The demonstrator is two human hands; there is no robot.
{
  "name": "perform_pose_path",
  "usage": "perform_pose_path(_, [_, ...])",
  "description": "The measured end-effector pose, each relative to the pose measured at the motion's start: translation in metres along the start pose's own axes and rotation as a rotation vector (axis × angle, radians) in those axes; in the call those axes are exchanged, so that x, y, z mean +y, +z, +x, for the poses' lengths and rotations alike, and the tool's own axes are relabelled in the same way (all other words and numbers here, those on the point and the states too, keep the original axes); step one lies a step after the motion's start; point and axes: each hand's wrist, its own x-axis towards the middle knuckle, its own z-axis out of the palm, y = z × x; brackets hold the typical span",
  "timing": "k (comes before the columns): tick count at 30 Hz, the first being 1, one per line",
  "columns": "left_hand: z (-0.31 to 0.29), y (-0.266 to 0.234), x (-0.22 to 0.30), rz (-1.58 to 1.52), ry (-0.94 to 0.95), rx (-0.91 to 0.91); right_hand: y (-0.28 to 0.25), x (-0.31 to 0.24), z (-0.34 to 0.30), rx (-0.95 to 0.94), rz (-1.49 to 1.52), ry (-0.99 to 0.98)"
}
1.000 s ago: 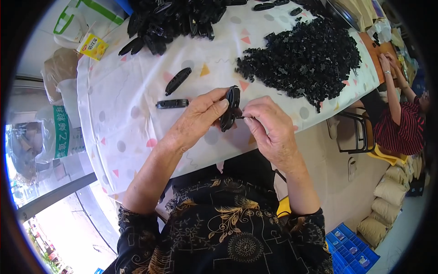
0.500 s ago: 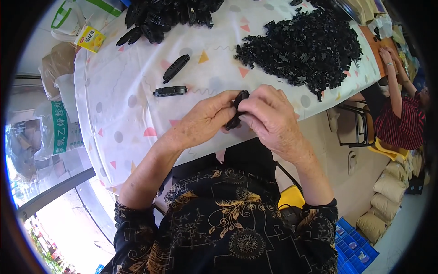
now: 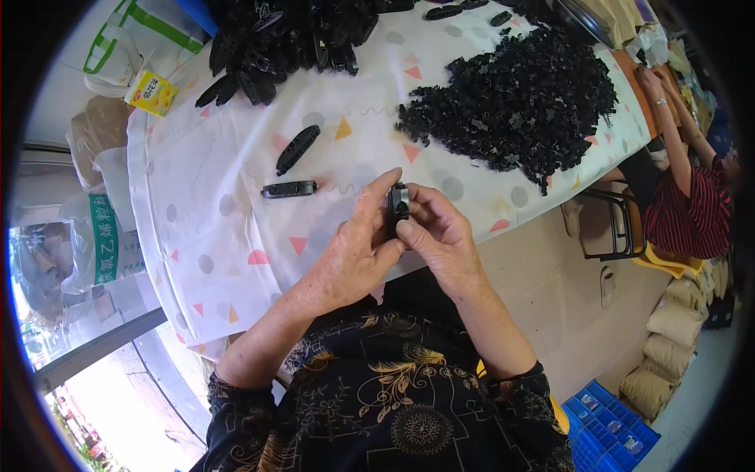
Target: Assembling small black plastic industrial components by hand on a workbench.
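Observation:
Between both my hands, over the front edge of the table, is a black elongated plastic part (image 3: pixel 399 203). My left hand (image 3: pixel 354 244) grips its left side, with the index finger stretched along its far end. On the other side, the thumb and bent fingers of my right hand (image 3: pixel 442 240) close on it. Two similar black plastic parts lie on the tablecloth to the left: one flat-lying piece (image 3: pixel 289 189) and, farther off, a slanted piece (image 3: pixel 299 149). My fingers cover some of the held part.
A large heap of small black pieces (image 3: pixel 511 102) spreads at the far right. More long black parts (image 3: pixel 283 39) are piled at the far left, near a yellow packet (image 3: pixel 152 94). Another person (image 3: pixel 688 189) in a striped top sits at the right. Blue crates (image 3: pixel 609 429) stand on the floor.
The held black part has been turned more upright. My right hand has shifted left and lower, its fingers now around the side, and my left index finger has extended. The whole view has shifted slightly.

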Motion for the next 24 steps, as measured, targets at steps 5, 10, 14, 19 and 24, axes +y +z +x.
perform_pose_path(5, [0.000, -0.007, -0.004, 0.015, 0.017, 0.004, 0.010, 0.006, 0.005, 0.023, 0.029, -0.089])
perform_pose_path(10, [0.006, -0.013, -0.002, 0.111, 0.091, -0.017, 0.014, 0.007, 0.008, 0.068, 0.070, -0.075])
perform_pose_path(14, [0.001, -0.034, 0.019, 0.404, 0.053, -0.129, -0.003, -0.002, 0.010, -0.076, -0.111, 0.058])
perform_pose_path(19, [0.017, -0.067, 0.028, 0.887, 0.282, -0.203, -0.020, -0.044, 0.053, 0.033, -1.216, -0.558])
perform_pose_path(24, [0.103, -0.099, 0.036, 1.261, 0.600, 0.070, -0.029, -0.043, 0.103, 0.071, -1.721, -0.639])
